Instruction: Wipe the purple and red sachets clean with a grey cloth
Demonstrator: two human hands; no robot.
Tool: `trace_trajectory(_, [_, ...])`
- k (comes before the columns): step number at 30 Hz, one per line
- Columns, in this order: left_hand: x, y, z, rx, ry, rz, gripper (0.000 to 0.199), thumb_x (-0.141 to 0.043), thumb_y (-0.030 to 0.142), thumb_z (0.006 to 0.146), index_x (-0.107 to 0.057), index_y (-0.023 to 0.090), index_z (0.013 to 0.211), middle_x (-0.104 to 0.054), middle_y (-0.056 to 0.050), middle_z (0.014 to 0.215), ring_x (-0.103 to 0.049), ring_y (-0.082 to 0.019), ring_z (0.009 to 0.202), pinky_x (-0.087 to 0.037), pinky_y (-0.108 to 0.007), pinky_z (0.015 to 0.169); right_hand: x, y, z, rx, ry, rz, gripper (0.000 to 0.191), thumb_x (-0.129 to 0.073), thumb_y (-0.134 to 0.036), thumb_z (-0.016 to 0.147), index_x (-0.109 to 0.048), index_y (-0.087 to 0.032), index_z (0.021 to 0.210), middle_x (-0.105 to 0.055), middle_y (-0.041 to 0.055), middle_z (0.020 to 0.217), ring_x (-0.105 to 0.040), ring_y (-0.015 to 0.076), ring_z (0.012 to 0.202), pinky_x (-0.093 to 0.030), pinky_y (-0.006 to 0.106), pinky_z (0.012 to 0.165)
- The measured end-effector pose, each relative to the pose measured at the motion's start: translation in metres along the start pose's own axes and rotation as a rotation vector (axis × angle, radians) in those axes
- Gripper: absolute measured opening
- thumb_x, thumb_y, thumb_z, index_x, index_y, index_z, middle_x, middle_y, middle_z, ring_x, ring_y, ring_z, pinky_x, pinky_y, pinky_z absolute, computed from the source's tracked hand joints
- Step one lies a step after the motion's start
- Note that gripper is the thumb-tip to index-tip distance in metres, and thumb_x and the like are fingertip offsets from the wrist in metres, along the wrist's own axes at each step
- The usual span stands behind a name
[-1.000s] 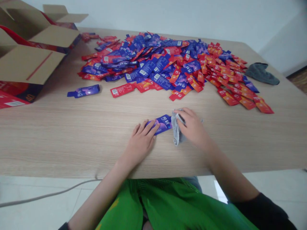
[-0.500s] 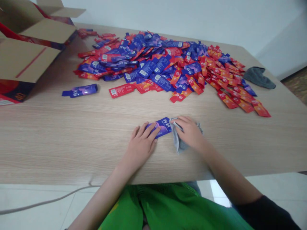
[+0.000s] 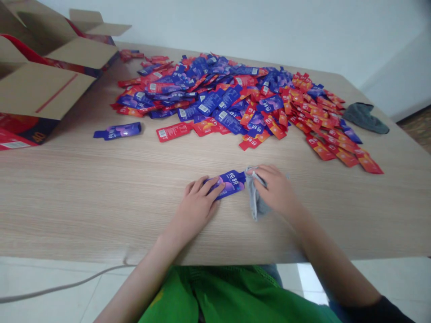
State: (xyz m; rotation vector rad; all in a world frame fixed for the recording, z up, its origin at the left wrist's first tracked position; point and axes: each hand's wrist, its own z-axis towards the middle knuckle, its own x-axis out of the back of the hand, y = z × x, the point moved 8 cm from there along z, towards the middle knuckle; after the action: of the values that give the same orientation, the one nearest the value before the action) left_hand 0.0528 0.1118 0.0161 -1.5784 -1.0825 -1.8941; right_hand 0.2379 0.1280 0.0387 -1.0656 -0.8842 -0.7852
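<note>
as the blue pouch [image 3: 236, 180] looks light and slick, its body suits holding: left grip [image 3: 195, 209] half open on it, right grip [image 3: 278, 189] pinching cloth [image 3: 255, 201] at its neck.

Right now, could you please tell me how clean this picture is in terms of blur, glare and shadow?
In the head view: the right hand and grey cloth look smeared; small print on the pile of packets is too soft to read; a bright patch glares on the floor; faint, soft shadows lie beside the forearms.
</note>
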Motion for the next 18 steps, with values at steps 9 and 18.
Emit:
trace_trajectory(9, [0.022, -0.016, 0.003, 0.094, 0.156, -0.198, 0.046, -0.04, 0.007, 0.094, -0.056, 0.02, 0.135, -0.068, -0.01, 0.129, -0.064, -0.021, 0.118, -0.051, -0.038, 0.102, 0.026, 0.037, 0.004, -0.334, 0.071, 0.276, 0.033, -0.048, -0.04, 0.093, -0.067, -0.02, 0.111, -0.07, 0.0027, 0.081, -0.065, 0.0215, 0.077, -0.051, 0.036, 0.075])
trace_trajectory(18, [0.017, -0.032, 0.0, 0.28, 0.13, -0.999, 0.034, -0.044, 0.041, 0.095, -0.068, 0.018, 0.098, -0.069, -0.004, 0.075, -0.068, -0.019, 0.067, -0.056, -0.029, 0.065, -0.008, -0.021, 0.034, -0.166, -0.272, 0.619, 0.042, -0.061, -0.059, 0.083, -0.058, -0.021, 0.066, -0.052, -0.0025, 0.062, -0.048, 0.0152, 0.061, -0.038, 0.027, 0.057])
